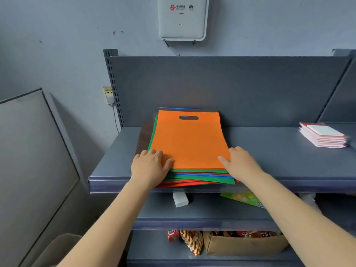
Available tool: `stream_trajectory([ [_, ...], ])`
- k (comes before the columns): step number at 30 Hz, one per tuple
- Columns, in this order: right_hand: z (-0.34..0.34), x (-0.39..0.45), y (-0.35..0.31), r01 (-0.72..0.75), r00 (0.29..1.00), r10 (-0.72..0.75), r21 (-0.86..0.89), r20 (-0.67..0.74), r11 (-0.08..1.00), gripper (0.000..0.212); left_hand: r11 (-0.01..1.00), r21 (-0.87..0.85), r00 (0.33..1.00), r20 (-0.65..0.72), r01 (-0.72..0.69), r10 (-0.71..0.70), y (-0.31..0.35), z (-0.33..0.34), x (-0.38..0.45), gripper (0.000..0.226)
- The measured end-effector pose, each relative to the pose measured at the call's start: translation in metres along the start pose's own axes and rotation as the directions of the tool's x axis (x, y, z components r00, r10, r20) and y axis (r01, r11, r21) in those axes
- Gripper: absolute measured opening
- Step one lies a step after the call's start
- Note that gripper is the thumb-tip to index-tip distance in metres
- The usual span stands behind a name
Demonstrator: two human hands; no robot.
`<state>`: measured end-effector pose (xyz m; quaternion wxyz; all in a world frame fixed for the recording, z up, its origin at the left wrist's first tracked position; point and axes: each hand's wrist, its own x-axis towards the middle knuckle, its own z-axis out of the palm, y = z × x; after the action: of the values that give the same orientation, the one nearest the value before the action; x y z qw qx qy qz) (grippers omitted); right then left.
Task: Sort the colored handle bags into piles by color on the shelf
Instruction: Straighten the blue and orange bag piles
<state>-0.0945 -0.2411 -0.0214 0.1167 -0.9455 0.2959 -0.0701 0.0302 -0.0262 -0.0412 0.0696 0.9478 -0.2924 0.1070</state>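
Fingers [152, 154] of my left hand [149, 166] lie curled on the orange bag's [189, 139] near-left corner; my right hand [239, 163] rests loosely spread on its near-right corner, gripping nothing. It tops the mixed stack [200, 179] at the shelf's [279, 160] front edge, long axis running away from me, both hands equally near.

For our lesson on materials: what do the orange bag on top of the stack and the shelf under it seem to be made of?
Orange bag: probably non-woven fabric or thin felt, though stiff paper is possible. It looks matte, lies flat without gloss, and has a die-cut handle slot.
Shelf: likely painted sheet metal, grey with a soft sheen; its slotted upright post suggests steel shop racking. The front edge appears to carry a clear plastic strip.
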Motion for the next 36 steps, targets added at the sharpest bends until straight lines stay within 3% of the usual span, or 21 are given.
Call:
stream_trajectory([
  [5, 0.007, 0.019, 0.014, -0.176, 0.982, 0.185, 0.194, -0.030, 0.965, 0.036, 0.995, -0.069, 0.997, -0.037, -0.066, 0.064, 0.003, 0.011, 0.012, 0.047],
  [11, 0.000, 0.024, 0.029, -0.139, 0.943, 0.221, 0.310, -0.248, 0.941, 0.016, 0.975, -0.176, 0.990, -0.049, -0.138, 0.131, 0.004, 0.013, 0.020, 0.046],
  [15, -0.001, 0.025, 0.045, -0.058, 0.885, 0.240, 0.416, -0.399, 0.908, 0.010, 0.966, -0.257, 0.998, -0.046, 0.020, -0.032, -0.007, 0.014, 0.028, 0.045],
  [21, 0.016, 0.026, 0.057, 0.005, 0.855, 0.310, 0.605, -0.415, 0.796, 0.011, 0.871, -0.354, 0.939, 0.073, 0.341, -0.337, -0.042, 0.008, 0.039, 0.041],
  [25, 0.021, 0.024, 0.059, 0.084, 0.851, 0.315, 0.701, -0.420, 0.708, 0.019, 0.809, -0.453, 0.906, -0.007, 0.375, -0.424, -0.059, -0.002, 0.035, 0.023],
  [28, 0.021, 0.017, 0.057, 0.129, 0.866, 0.316, 0.785, -0.387, 0.606, 0.026, 0.797, -0.541, 0.891, -0.174, 0.270, -0.420, -0.060, -0.011, 0.020, 0.007],
  [32, 0.014, 0.001, 0.049, 0.173, 0.894, 0.311, 0.888, -0.323, 0.426, 0.033, 0.698, -0.705, 0.799, -0.346, 0.125, -0.492, -0.053, -0.026, -0.020, 0.010],
  [36, 0.007, -0.020, 0.038, 0.147, 0.948, 0.253, 0.972, -0.191, 0.182, 0.027, 0.622, -0.777, 0.622, -0.440, 0.098, -0.648, -0.043, -0.031, -0.075, 0.011],
])
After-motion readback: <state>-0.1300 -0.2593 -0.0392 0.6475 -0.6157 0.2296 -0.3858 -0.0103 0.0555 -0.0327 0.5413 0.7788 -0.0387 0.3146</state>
